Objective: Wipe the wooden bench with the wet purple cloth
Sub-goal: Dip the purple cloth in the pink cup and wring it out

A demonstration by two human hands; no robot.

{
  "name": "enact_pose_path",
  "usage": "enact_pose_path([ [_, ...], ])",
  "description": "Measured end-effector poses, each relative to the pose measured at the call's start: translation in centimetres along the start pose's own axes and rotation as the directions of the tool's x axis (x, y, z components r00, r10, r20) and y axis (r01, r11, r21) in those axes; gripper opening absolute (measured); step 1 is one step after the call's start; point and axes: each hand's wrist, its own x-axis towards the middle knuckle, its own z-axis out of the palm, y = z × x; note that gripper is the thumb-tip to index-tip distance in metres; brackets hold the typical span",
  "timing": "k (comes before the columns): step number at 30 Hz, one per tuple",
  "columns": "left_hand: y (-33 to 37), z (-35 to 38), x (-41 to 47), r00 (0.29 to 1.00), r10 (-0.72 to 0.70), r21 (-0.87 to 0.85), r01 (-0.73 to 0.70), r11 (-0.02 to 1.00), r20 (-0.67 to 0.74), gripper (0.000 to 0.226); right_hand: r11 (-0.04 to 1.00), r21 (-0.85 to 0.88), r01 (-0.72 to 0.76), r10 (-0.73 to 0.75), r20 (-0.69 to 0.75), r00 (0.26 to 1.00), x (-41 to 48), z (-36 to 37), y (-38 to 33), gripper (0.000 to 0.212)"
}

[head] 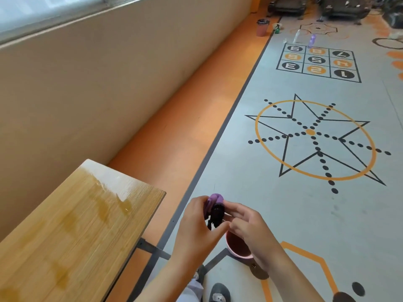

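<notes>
The wooden bench point(72, 227) fills the lower left, its top streaked with darker wet patches. To its right, my left hand point(197, 221) and my right hand point(246, 223) hold the purple cloth point(214, 201) bunched up between them, above a pink bucket point(236, 247) on the floor. The cloth's lower part looks dark and twisted. Both hands grip it, off the bench.
A beige wall point(98, 83) runs along the left behind the bench. The grey floor has a star pattern point(311, 136) and a number grid point(318, 62). A second pink bucket point(262, 27) and some bottles point(305, 38) stand far back. My shoe point(219, 293) is below.
</notes>
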Motion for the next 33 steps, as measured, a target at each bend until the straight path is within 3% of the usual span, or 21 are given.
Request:
enact_pose_path([
  [8,-3.7,-3.5,-3.9,0.979,-0.184,-0.076,0.177,0.981,-0.090,0.028,0.997,-0.065,-0.032,0.044,0.209,0.977,0.0,4.1,0.3,0.030],
  [18,-7.5,-9.5,-8.8,0.920,-0.366,-0.148,0.346,0.926,-0.141,0.025,0.956,-0.280,0.090,0.043,0.437,0.899,-0.5,11.8,0.3,0.026],
  [22,-9.8,-14.3,-12.7,0.849,-0.475,-0.254,0.418,0.872,-0.231,0.016,0.949,-0.303,0.090,0.070,0.478,0.875,-0.4,16.0,0.5,0.023],
  [25,-12.6,-18.8,-17.5,0.774,-0.567,-0.272,0.502,0.821,-0.281,0.019,0.877,-0.456,0.148,0.075,0.435,0.897,-0.3,20.5,2.0,0.017],
  [29,-16.7,-25.2,-25.1,0.681,-0.647,-0.274,0.586,0.763,-0.344,0.019,0.839,-0.536,0.094,0.201,0.466,0.862,-1.9,27.9,4.3,0.017],
  [33,-20.9,-31.0,-34.1,0.581,-0.721,-0.281,0.670,0.687,-0.378,0.018,0.731,-0.653,0.201,0.230,0.512,0.827,-5.6,35.2,7.8,0.019],
])
